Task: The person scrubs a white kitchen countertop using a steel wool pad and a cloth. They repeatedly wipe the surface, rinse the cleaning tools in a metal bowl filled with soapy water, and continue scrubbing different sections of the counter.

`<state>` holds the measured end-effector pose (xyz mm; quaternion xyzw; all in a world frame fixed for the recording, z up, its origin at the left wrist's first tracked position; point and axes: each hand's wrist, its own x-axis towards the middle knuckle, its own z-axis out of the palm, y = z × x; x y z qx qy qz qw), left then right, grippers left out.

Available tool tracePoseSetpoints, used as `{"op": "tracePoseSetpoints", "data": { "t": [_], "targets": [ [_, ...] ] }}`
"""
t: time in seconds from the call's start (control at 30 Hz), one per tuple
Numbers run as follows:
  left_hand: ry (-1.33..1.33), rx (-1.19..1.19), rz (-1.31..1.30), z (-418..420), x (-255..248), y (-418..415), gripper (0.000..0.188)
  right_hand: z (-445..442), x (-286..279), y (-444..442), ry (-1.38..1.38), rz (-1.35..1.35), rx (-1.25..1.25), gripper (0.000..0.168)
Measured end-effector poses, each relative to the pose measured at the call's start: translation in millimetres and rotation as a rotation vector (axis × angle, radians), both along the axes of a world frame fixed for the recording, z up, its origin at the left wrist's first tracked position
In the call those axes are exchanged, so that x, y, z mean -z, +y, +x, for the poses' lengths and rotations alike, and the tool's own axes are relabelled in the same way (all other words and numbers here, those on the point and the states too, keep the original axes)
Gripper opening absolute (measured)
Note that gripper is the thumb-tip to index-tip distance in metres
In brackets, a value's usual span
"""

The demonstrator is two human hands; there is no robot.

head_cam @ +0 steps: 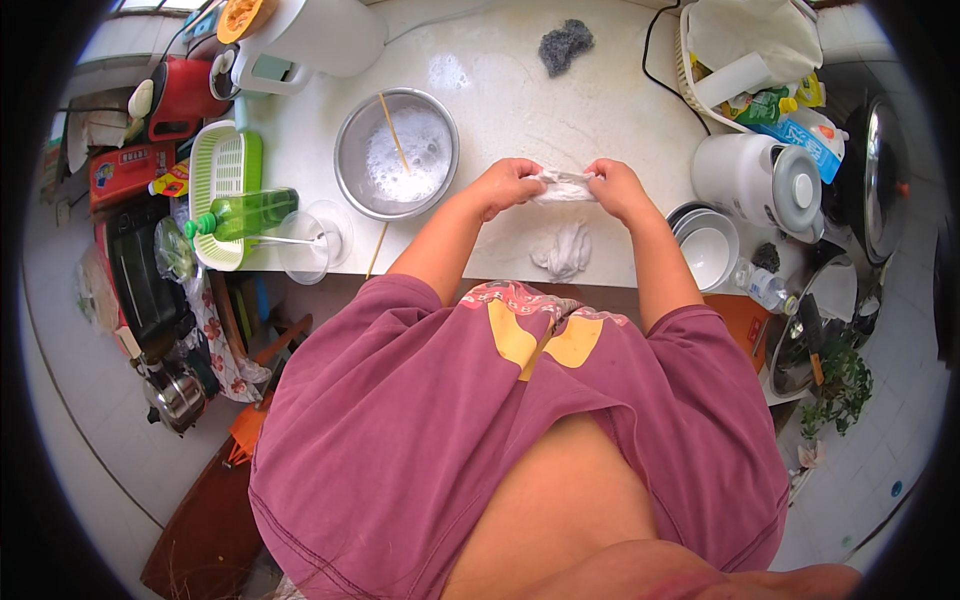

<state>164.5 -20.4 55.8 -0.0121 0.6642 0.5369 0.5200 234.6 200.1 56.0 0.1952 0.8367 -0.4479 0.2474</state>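
A wet white cloth (567, 187) is stretched between my two hands above the white countertop (495, 97). My left hand (512, 184) pinches its left end, and my right hand (616, 189) grips the right end. Just below, near the counter's front edge, lies a second crumpled white cloth (566, 251). To the left of my left hand stands a stainless steel bowl (346, 165) with foamy, soapy water (412, 150) in it. One chopstick (391, 131) leans inside the bowl; another stick (377, 251) pokes out from under its near side.
At left are a green-and-white drain basket (217, 161), a green bottle (255, 214) and a clear plastic cup (304, 244). A dark steel-wool pad (565, 46) lies at the back. Stacked bowls (706, 247), a white jug (739, 176) and a plastic bottle (765, 289) stand at right.
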Motion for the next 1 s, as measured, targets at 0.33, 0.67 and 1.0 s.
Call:
{"op": "tracePoseSetpoints", "data": {
  "t": [0.33, 0.67, 1.0],
  "targets": [
    [0.890, -0.012, -0.576, 1, 22, 20, 0.044, -26, 6, 10, 0.075, 0.372, 0.008, 0.034],
    [0.994, -0.163, -0.937, -79, 68, 71, 0.084, -211, 47, -8, 0.636, 0.753, -0.083, 0.062],
    [1.105, -0.094, -1.057, -80, 81, 71, 0.086, -220, 79, 2, 0.340, 0.795, -0.080, 0.069]
  ]
}}
